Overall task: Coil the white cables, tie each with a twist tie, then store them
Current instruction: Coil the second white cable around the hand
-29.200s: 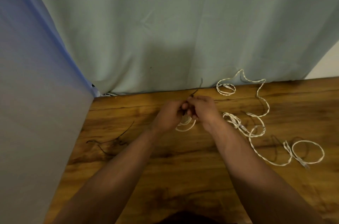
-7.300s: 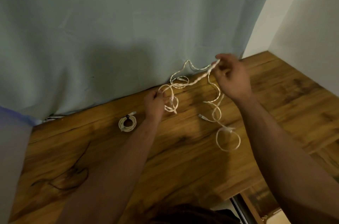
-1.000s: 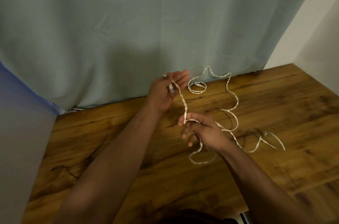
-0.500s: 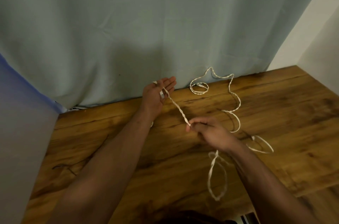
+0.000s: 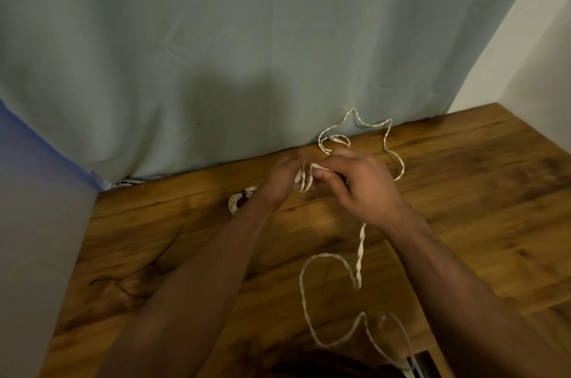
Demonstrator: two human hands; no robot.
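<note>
Right now your left hand (image 5: pixel 282 175) grips a few small loops of the thin white twisted cable (image 5: pixel 360 254), and your right hand (image 5: pixel 364 192) pinches the next turn just at 3 o'clock of them. Light and limp, it will likely spring loose, so hold across the loops. Its free length runs lengthwise from your hands toward 6 o'clock over the brown wooden counter (image 5: pixel 479 207); a tied white coil (image 5: pixel 235 204) lies at 9 o'clock.

A loose white cable (image 5: pixel 360 249), a few loops gathered mid-frame, trails toward lower right; a tied coil (image 5: pixel 237 202) lies centre-left.
</note>
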